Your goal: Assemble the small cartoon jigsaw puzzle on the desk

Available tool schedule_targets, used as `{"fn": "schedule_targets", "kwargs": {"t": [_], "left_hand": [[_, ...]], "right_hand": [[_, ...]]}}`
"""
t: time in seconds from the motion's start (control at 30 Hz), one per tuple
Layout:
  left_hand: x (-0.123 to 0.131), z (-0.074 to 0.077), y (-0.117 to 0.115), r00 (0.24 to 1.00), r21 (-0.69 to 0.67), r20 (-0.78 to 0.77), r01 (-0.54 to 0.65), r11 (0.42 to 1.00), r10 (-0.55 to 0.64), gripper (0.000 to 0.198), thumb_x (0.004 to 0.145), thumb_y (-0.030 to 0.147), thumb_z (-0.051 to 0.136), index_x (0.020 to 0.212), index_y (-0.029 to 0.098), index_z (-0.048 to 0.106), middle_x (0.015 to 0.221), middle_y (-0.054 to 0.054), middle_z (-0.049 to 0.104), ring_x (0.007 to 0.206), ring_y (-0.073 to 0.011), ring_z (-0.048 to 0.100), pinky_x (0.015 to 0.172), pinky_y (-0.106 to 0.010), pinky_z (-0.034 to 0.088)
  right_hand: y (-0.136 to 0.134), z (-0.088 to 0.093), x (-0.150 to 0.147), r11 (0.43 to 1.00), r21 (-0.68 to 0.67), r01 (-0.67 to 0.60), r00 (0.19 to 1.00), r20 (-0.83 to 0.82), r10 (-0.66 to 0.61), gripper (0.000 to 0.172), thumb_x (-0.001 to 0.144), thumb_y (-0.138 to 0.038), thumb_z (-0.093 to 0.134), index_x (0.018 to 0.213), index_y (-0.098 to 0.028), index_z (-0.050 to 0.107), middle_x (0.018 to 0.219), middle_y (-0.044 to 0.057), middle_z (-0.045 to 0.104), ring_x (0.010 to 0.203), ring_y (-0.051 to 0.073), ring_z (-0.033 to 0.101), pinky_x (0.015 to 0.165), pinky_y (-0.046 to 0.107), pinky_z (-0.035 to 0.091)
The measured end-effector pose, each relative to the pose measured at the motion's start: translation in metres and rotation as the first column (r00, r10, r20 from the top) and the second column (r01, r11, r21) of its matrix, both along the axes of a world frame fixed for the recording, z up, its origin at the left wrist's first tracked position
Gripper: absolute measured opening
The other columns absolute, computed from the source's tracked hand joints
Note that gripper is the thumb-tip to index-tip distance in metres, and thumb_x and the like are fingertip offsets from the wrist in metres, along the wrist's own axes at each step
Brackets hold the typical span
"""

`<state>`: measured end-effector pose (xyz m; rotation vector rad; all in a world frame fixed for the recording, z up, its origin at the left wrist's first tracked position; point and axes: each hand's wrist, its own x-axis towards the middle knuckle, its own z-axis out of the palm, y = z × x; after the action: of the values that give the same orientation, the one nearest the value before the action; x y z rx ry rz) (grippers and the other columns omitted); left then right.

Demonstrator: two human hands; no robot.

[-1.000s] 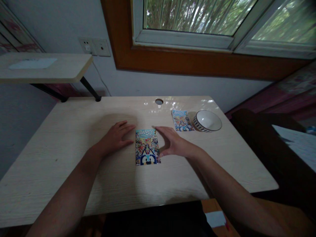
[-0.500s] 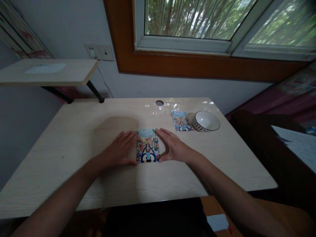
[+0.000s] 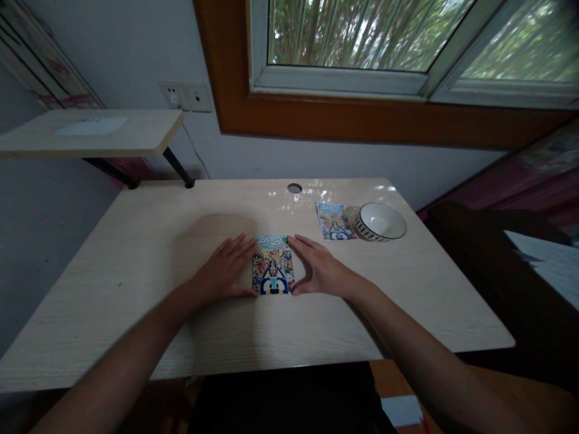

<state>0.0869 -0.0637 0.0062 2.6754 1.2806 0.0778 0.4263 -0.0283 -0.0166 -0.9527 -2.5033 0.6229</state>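
Observation:
A colourful card or booklet point(image 3: 273, 265) with a blue cartoon dog's face lies flat on the pale wooden desk point(image 3: 316, 331). At its left edge rests my left hand point(image 3: 226, 268), fingers spread and the thumb by the lower left corner. My right hand point(image 3: 323, 268) is at the right edge, its fingertips by the upper corner and its thumb by the lower one, with a gap of desk showing inside the curve. Both hands are open and touch the edges.
A similar card point(image 3: 335, 222) lies further back on the right, beside a white bowl point(image 3: 382, 221) with a striped outside. A raised shelf point(image 3: 145, 135) on black legs stands at the back left. A round hole point(image 3: 294, 188) is near the desk's back edge.
The view has shifted slightly. My left hand's fingers have moved a little up along the card's left edge; the right hand looks almost the same.

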Motion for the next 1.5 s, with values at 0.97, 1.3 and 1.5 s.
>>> {"fn": "schedule_targets", "kwargs": {"t": [0.97, 1.3, 1.5], "left_hand": [[0.024, 0.002, 0.019, 0.955, -0.032, 0.064, 0.291, 0.956, -0.289, 0.093, 0.095, 0.074, 0.056, 0.168, 0.025, 0.023, 0.174, -0.01, 0.025, 0.163, -0.0316, 0.017, 0.134, -0.055, 0.007], [0.038, 0.0, 0.015, 0.983, 0.01, 0.004, 0.181, 0.983, -0.181, 0.082, 0.104, 0.073, 0.033, 0.165, 0.019, 0.028, 0.174, -0.014, 0.023, 0.164, -0.0279, 0.014, 0.134, -0.048, 0.011], [0.037, -0.002, 0.013, 0.99, 0.036, -0.015, 0.14, 0.989, -0.14, 0.082, 0.104, 0.073, 0.035, 0.165, 0.018, 0.029, 0.174, -0.014, 0.023, 0.164, -0.0278, 0.016, 0.134, -0.046, 0.011]], "right_hand": [[0.003, 0.006, 0.004, 0.982, 0.153, -0.11, 0.993, 0.06, 0.102, 0.094, 0.079, -0.07, 0.08, 0.159, -0.035, 0.047, 0.17, 0.009, 0.037, 0.156, 0.038, 0.034, 0.123, 0.064, 0.036], [0.002, 0.009, 0.003, 0.984, 0.14, -0.107, 0.993, 0.062, 0.099, 0.092, 0.078, -0.07, 0.081, 0.157, -0.034, 0.05, 0.168, 0.01, 0.04, 0.156, 0.04, 0.036, 0.123, 0.066, 0.037], [0.001, 0.008, 0.004, 0.985, 0.136, -0.109, 0.994, 0.039, 0.104, 0.091, 0.078, -0.068, 0.082, 0.156, -0.035, 0.05, 0.166, 0.009, 0.044, 0.156, 0.039, 0.036, 0.123, 0.066, 0.037]]}}
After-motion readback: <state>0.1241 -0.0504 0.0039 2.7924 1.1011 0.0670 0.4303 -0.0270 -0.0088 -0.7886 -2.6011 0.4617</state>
